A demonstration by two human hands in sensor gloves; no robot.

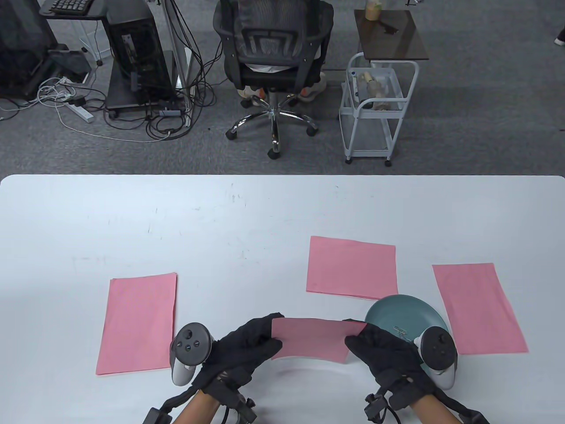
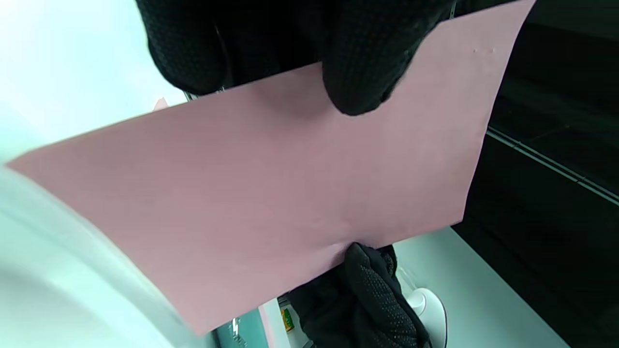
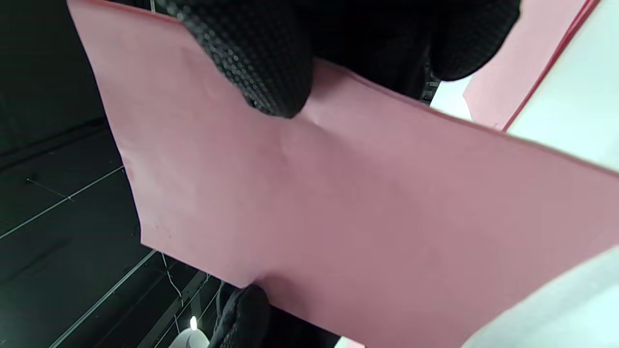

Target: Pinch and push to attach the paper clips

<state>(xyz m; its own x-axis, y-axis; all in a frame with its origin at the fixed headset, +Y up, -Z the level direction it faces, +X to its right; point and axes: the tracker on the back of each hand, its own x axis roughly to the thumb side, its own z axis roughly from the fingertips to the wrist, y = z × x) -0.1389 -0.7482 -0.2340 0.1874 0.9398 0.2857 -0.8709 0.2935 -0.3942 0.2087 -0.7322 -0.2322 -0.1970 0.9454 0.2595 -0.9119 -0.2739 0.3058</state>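
Fingers — left hand pinching pink sheet | right hand — pinching opposite end

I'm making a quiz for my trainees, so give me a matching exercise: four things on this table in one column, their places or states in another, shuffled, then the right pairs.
Things:
1. pink paper sheet between both hands
2. teal round plate
3. metal paper clip
4. pink paper stack at far left

Places or states:
A. lies flat on the white table, untouched
B. lies in the plate
C. held off the table, pinched at each end
D. sits beside the right hand, partly hidden by it

Pairs: 1-C, 2-D, 3-B, 4-A
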